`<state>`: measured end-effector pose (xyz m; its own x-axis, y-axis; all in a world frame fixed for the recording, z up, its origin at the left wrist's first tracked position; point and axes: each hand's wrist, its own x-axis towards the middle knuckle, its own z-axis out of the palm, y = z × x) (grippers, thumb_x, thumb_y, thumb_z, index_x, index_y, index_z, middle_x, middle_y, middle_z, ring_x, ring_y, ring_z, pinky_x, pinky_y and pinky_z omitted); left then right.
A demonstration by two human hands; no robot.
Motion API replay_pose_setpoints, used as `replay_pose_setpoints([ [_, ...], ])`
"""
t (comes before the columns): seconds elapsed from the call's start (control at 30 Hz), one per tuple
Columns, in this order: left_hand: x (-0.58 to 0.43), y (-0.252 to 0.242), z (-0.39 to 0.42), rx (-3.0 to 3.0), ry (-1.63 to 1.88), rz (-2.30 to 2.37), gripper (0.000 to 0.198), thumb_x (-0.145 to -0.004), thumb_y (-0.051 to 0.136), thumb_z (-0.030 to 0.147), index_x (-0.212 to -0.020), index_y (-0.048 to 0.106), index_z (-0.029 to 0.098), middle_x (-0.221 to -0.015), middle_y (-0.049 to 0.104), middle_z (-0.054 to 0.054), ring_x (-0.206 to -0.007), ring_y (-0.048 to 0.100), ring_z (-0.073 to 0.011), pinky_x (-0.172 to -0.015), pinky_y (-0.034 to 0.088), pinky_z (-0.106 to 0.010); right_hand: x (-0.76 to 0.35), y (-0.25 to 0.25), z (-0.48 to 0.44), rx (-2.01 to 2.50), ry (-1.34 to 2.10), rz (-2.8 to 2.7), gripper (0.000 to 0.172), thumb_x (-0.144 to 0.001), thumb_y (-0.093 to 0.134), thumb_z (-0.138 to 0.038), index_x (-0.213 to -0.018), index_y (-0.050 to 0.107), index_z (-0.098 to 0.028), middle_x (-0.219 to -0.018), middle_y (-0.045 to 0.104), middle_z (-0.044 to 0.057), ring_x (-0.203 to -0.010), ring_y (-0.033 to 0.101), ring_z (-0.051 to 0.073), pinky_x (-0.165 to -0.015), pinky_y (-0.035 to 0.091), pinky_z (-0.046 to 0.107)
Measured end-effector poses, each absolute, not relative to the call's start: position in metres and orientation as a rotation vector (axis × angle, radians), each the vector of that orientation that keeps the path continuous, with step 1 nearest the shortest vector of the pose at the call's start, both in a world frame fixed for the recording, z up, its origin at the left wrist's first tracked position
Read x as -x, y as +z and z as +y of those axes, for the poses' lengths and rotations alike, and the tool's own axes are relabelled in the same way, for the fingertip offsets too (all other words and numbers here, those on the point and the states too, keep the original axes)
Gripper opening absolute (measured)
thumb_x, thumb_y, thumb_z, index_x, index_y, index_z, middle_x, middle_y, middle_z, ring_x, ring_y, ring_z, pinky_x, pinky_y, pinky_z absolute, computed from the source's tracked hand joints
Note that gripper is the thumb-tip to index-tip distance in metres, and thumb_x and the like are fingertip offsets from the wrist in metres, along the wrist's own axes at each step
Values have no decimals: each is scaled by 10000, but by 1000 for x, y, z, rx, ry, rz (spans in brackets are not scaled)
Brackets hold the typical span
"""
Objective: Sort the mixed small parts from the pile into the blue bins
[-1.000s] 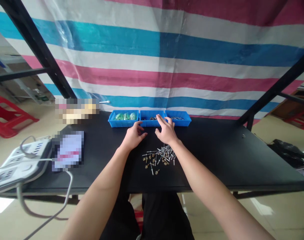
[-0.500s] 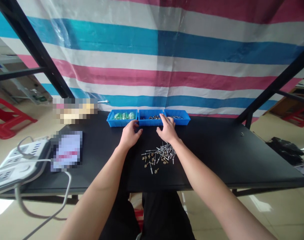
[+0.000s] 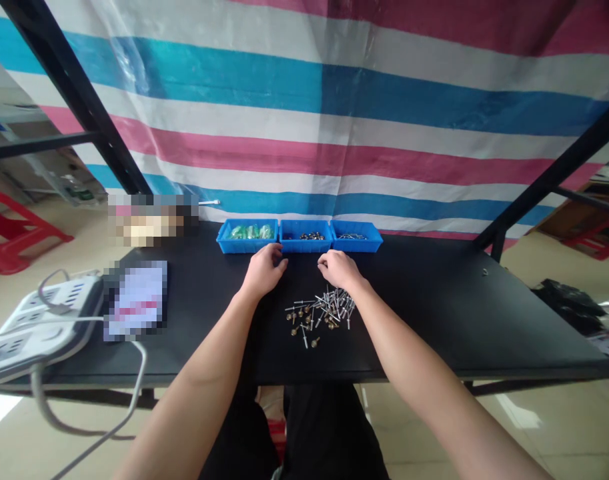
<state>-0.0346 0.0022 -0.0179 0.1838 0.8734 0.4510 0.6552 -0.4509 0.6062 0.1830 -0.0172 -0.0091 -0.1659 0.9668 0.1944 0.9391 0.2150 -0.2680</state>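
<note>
Three blue bins stand side by side at the back of the black table: the left bin (image 3: 224, 244) holds green-and-white packets (image 3: 251, 232), the middle bin (image 3: 304, 247) small brassy pieces (image 3: 312, 236), the right bin (image 3: 367, 245) thin silver pins. My left hand (image 3: 265, 268) rests before the left and middle bins, thumb apart from its curled fingers, nothing seen in it. In front of the middle and right bins is my right hand (image 3: 337, 268), its fingers curled together; what they hold, if anything, is hidden. Silver rivets (image 3: 338, 305) and brassy screws (image 3: 315, 342) lie in a loose pile nearer me.
A white power strip (image 3: 44, 320) with grey cables lies at the left, beside a blurred flat item (image 3: 137, 300). Black frame posts rise at both sides, with a striped sheet (image 3: 304, 127) behind. A small ring (image 3: 485, 272) lies at the right.
My right hand has drawn back from the bins toward me, and its spread fingers have curled in. My left hand has barely moved.
</note>
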Motion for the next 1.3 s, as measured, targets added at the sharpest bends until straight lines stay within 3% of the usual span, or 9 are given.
replay_pose_setpoints([
  [0.37, 34, -21, 2, -2235, 1113, 1445, 271, -797, 542, 258, -1045, 597, 164, -944, 654, -78, -837, 623, -212, -807, 508, -360, -155, 17, 14, 1535, 65, -2016, 201, -861, 536, -233, -964, 705, -202, -978, 706, 59, -917, 638, 199, -828, 480, 300],
  [0.57, 36, -20, 1, -2235, 1106, 1468, 249, -803, 525, 235, -1028, 604, 166, -951, 652, -80, -842, 624, -215, -801, 510, -360, -153, 27, 48, 1426, 89, -1734, 386, -900, 464, -250, -1256, 572, -147, -1074, 707, 77, -909, 645, 172, -900, 469, 300],
  [0.8, 36, -21, 3, -2235, 1120, 1462, 249, -802, 530, 250, -1025, 606, 171, -947, 655, -78, -846, 626, -217, -803, 508, -356, -185, 8, 15, 1343, 114, -1681, 293, -873, 460, -272, -1022, 687, -163, -952, 733, 74, -880, 666, 187, -849, 495, 297],
  [1.1, 39, -18, 3, -2226, 1143, 1496, 245, -825, 511, 297, -1003, 631, 180, -876, 663, -59, -769, 614, -193, -770, 499, -323, -203, -12, -21, 1432, 400, -1984, 169, -790, 549, -248, -762, 699, -176, -645, 678, 4, -598, 600, 127, -602, 417, 225],
  [1.3, 36, -14, 2, -2235, 1114, 1519, 267, -854, 478, 365, -897, 665, 180, -833, 652, -63, -742, 606, -189, -741, 494, -307, -208, 7, -25, 1633, 398, -2152, 103, -727, 624, -262, -648, 663, -207, -649, 680, -8, -637, 599, 137, -565, 370, 229],
])
